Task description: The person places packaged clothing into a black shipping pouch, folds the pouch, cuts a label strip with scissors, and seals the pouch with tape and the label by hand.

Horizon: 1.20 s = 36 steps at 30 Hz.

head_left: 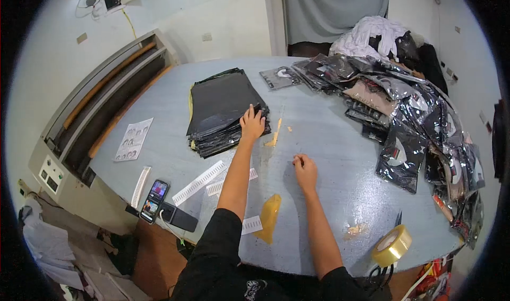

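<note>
Left hand (252, 123) flat on the near right corner of the bag stack (226, 110), fingers (249, 111) spread and released, pressing the top black bag rather than gripping it. Stack lying on the grey tabletop (329, 142), toward its far left part, edges slightly fanned at the near side.

Right hand (305, 171) resting on the tabletop, right of the stack and nearer the body, fingers curled loosely inward; cannot tell whether anything small is pinched between them. Well apart from the stack.

Just right of the stack, a yellowish strip (274, 135) lying on the tabletop. Near of the stack, white label strips (199, 182) spread flat, with one more strip (140, 186) further left at the edge. Beyond that, left of the stack, a printed sheet (133, 139). Phone (154, 193) propped at the tabletop edge, near of the label strips, screen lit. Amber film piece (269, 216) at the near edge, between the two forearms. Tape roll (392, 246) at the near right edge, far right of the stack. Heap of shiny packed garments (419, 120) covering the right side of the tabletop, well apart from the stack. Roller machine (101, 104) standing left of the tabletop.
</note>
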{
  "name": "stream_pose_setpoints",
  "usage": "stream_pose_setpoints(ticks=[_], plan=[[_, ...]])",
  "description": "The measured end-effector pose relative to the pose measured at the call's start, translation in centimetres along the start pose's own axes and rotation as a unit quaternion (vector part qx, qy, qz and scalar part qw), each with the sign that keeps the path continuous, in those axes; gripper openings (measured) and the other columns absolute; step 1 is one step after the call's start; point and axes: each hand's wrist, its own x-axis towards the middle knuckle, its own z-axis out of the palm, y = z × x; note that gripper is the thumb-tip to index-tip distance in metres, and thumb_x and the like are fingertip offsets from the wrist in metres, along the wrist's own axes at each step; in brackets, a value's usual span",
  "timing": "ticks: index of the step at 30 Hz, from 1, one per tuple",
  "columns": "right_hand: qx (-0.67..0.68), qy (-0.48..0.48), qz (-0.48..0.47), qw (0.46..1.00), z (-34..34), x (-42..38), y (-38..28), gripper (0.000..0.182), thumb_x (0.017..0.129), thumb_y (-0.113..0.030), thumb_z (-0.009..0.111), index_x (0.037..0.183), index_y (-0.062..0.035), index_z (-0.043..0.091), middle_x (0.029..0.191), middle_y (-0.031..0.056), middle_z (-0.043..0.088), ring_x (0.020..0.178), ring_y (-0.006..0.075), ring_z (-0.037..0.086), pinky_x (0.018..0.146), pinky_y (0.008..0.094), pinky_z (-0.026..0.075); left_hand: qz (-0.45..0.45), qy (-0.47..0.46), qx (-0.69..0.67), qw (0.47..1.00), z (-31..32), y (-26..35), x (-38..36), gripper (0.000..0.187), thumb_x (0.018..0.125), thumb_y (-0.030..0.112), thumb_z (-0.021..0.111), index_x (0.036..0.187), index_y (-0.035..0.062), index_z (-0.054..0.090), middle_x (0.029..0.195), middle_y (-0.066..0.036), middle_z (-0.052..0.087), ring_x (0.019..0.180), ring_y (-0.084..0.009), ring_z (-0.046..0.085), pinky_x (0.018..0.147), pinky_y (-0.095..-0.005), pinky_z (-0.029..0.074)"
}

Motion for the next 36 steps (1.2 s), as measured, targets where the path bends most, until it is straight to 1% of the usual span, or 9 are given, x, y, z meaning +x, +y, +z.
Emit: stream_pose_setpoints(ticks=[8,11,15,19,24,26,28,34,36], plan=[[0.006,-0.004,0.018,1.000,-0.3,0.2,-0.3,0.020,0.084,-0.024,0.053,0.085,-0.0063,0.064,0.074,0.0106,0.062,0.070,0.0287,0.058,0.064,0.0391,0.045,-0.081,0.064,0.082,0.991,-0.8,-0.1,0.5,0.038,0.081,0.025,0.052,0.114,0.0060,0.055,0.128,-0.007,0.044,0.123,-0.0261,0.032,0.098,-0.0514,0.021],[0.085,-0.007,0.048,0.995,-0.2,0.3,0.0,0.025,0.087,-0.026,0.050,0.087,-0.0043,0.063,0.075,0.0093,0.064,0.067,0.0239,0.058,0.062,0.0352,0.045,0.069,0.187,0.091,0.976,-1.6,1.6,0.3,0.032,0.076,0.009,0.051,0.107,0.0058,0.057,0.115,-0.004,0.055,0.111,-0.0169,0.047,0.093,-0.0457,0.029],[0.240,0.048,0.063,0.967,-0.1,0.9,0.5,0.036,0.094,-0.034,0.041,0.098,-0.0020,0.058,0.081,0.0072,0.063,0.069,0.0144,0.057,0.062,0.0276,0.044,0.234,0.167,0.072,0.955,-4.3,7.0,-1.6,0.029,0.077,0.009,0.052,0.105,0.0049,0.059,0.110,-0.006,0.059,0.102,-0.0182,0.054,0.089,-0.0410,0.036],[0.312,0.121,0.143,0.932,-3.8,2.8,-0.3,0.042,0.095,-0.038,0.035,0.108,-0.0020,0.052,0.092,0.0079,0.059,0.073,0.0139,0.056,0.066,0.0269,0.044,0.411,0.133,-0.101,0.896,-2.7,12.4,-5.3,0.035,0.074,0.004,0.052,0.109,0.0046,0.058,0.119,-0.008,0.056,0.103,-0.0197,0.056,0.086,-0.0361,0.042],[0.195,0.316,0.015,0.928,-12.1,6.4,0.4,0.033,0.094,-0.029,0.044,0.107,-0.0005,0.054,0.094,0.0081,0.058,0.082,0.0166,0.055,0.073,0.0280,0.044,0.432,-0.036,-0.149,0.889,-3.3,20.7,-13.7,0.044,0.078,0.003,0.048,0.122,0.0032,0.049,0.132,-0.009,0.045,0.121,-0.0216,0.044,0.094,-0.0425,0.039],[0.213,0.317,-0.004,0.924,-15.9,6.1,-3.4,0.026,0.093,-0.021,0.048,0.103,0.0004,0.057,0.096,0.0082,0.059,0.087,0.0157,0.054,0.079,0.0275,0.043,0.437,-0.062,-0.144,0.886,-3.3,22.8,-17.2,0.045,0.079,0.005,0.047,0.124,0.0032,0.047,0.134,-0.010,0.043,0.123,-0.0222,0.042,0.096,-0.0440,0.038],[0.207,0.305,-0.032,0.929,-18.6,5.8,-4.4,0.024,0.092,-0.020,0.049,0.102,0.0007,0.057,0.097,0.0078,0.059,0.090,0.0145,0.054,0.082,0.0260,0.041,0.413,-0.205,-0.219,0.860,-4.1,24.1,-20.5,0.050,0.083,0.008,0.044,0.132,0.0043,0.037,0.139,-0.011,0.035,0.126,-0.0238,0.037,0.099,-0.0472,0.034],[0.195,0.169,-0.034,0.966,-23.2,2.5,-11.9,0.028,0.093,-0.024,0.048,0.101,0.0007,0.058,0.097,0.0078,0.061,0.093,0.0135,0.054,0.083,0.0251,0.040,0.380,-0.306,-0.136,0.862,-8.7,25.6,-27.8,0.056,0.088,0.024,0.040,0.139,0.0074,0.022,0.146,-0.010,0.020,0.133,-0.0283,0.025,0.098,-0.0608,0.027],[0.176,0.152,-0.081,0.969,-23.5,1.0,-14.8,0.027,0.093,-0.026,0.047,0.101,-0.0037,0.060,0.095,0.0036,0.062,0.087,0.0089,0.053,0.073,0.0227,0.039,0.366,-0.334,-0.176,0.851,-10.1,25.2,-29.0,0.059,0.089,0.032,0.040,0.140,0.0091,0.023,0.144,-0.013,0.023,0.131,-0.0350,0.026,0.096,-0.0654,0.024]])
